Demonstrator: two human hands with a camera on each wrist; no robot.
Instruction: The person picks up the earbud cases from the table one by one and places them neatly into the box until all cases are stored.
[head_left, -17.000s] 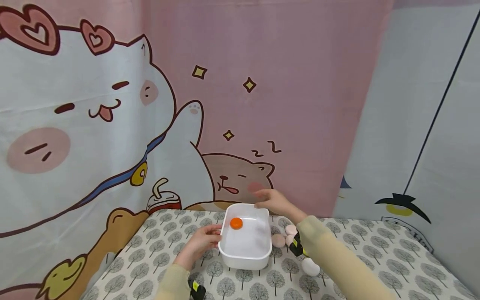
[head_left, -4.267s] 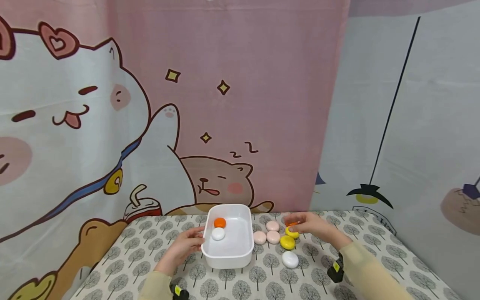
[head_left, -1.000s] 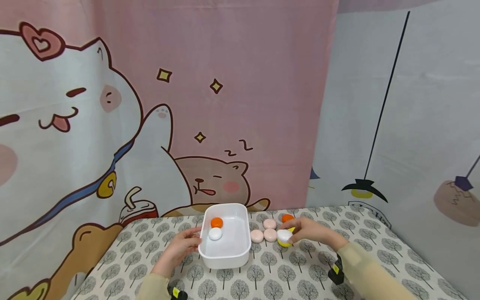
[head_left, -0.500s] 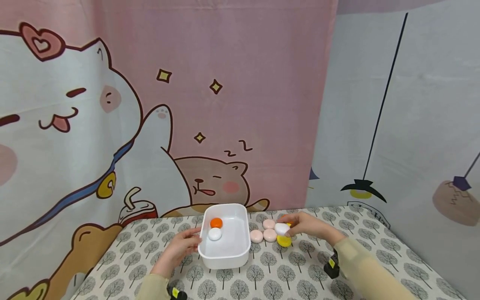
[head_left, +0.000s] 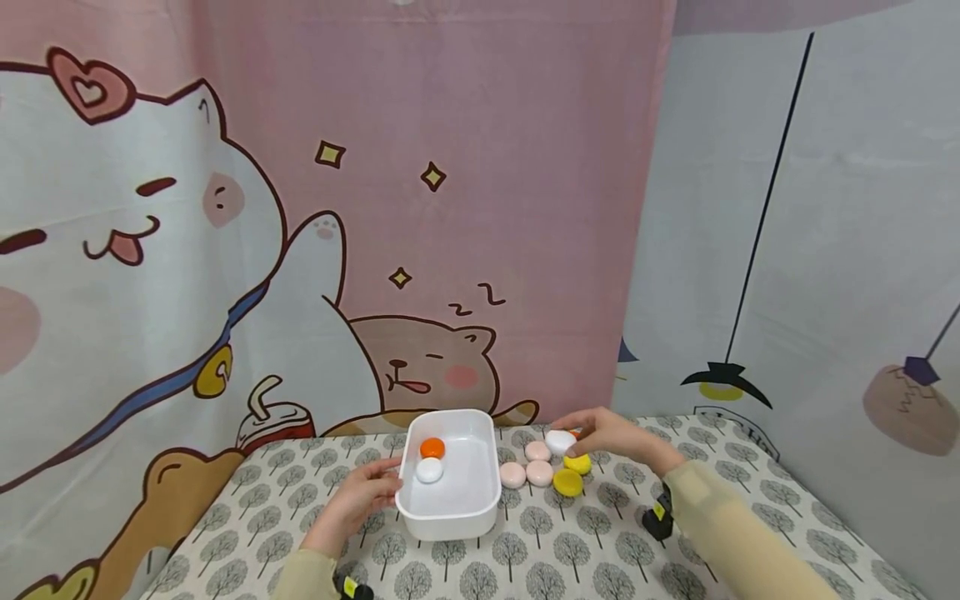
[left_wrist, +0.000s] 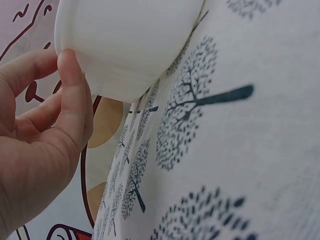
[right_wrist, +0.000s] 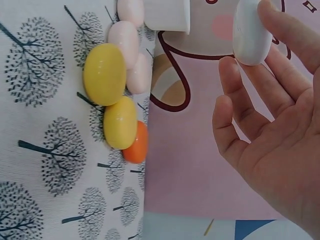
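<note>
My right hand pinches a white rounded disc, smooth like a flat pebble, between thumb and fingers above the table. Below it lie two yellow discs and an orange disc, the orange one mostly covered by the hand in the head view. Several pale pink discs lie just left of the yellow ones. My left hand rests its fingertips against the left wall of a white rectangular container. Inside are an orange disc and a white disc.
A cloth with grey tree prints covers the table. Behind its back edge hangs a pink and white curtain with cartoon animals. The container stands left of the loose discs.
My right hand has lifted the white disc from over the yellow discs and carried it up and slightly left, uncovering both yellow discs. My left hand has stayed at the container.
</note>
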